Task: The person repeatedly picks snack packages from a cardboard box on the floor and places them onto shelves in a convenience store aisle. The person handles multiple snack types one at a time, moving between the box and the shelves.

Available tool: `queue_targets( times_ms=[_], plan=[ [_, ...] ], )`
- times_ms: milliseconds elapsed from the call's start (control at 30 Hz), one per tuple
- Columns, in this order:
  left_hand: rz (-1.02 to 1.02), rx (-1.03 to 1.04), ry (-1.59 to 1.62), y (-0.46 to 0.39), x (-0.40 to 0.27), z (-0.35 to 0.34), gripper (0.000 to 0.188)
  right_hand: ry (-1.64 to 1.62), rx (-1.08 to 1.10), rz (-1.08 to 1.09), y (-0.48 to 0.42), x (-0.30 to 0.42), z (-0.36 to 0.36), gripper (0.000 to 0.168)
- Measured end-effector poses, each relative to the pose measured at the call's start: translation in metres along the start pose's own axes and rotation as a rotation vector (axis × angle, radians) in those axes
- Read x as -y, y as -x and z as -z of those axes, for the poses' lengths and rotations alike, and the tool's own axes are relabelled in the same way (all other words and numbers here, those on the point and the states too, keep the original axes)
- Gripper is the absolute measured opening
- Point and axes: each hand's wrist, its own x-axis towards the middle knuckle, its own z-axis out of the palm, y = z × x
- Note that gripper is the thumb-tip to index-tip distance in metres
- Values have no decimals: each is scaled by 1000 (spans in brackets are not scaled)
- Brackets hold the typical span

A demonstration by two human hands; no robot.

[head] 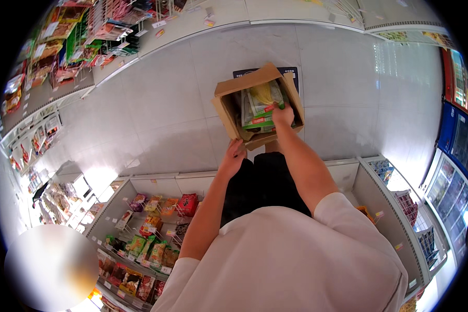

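An open cardboard box [227, 119] is in front of my legs, its flaps spread outward. Inside lie several flat plastic food packets [253, 111] with green and red bands; one has a yellowish area. My right hand [284, 115] reaches into the box and grips the green edge of a packet [263, 95] near the right wall. At the near left corner, my left hand [233, 156] holds the box's rim. Its fingertips are partly hidden by the cardboard. Whether the box rests on the floor or is held above it, I cannot tell.
Beyond the box, a dark printed panel [291, 71] shows on the grey tiled floor [167, 93]. Snack packets [72, 46] hang from hooks on shelving at far left. Close behind my left arm stands another snack shelf [152, 226]. Glass-fronted coolers [452, 187] line the right side.
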Motion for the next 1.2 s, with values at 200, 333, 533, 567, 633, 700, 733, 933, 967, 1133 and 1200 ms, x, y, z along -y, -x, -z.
queue_targets(
  times_ms=[200, 333, 533, 567, 633, 700, 733, 933, 967, 1133, 1200],
  plan=[
    [58, -20, -77, 22, -19, 21, 40, 39, 28, 11, 14, 4, 24, 38],
    [93, 10, -9, 22, -30, 27, 41, -185, 81, 51, 38, 3, 50, 33],
    [294, 175, 343, 26, -85, 14, 65, -754, 272, -97, 103, 5, 119, 21],
    [334, 227, 449, 27, -97, 10, 69, -798, 303, -103, 117, 7, 136, 20],
    [309, 364, 714, 33, -118, 1, 74, -847, 343, -90, 147, 10, 166, 19],
    [149, 558, 1043, 38, -136, -9, 78, -863, 378, -21, 174, 10, 191, 19],
    [147, 588, 1200, 39, -145, -14, 62, -800, 375, -15, 186, 8, 202, 17],
    [-211, 249, 920, 65, -204, -15, 48, -591, 573, 159, 196, -1, 257, 36],
    [-320, 198, 858, 75, -215, -7, 50, -658, 585, 245, 189, 3, 265, 43],
    [-543, 69, 712, 143, -251, 37, 54, -818, 803, 550, 174, 49, 289, 72],
    [-513, 5, 644, 172, -255, 45, 53, -903, 958, 650, 182, 76, 283, 67]
  ],
)
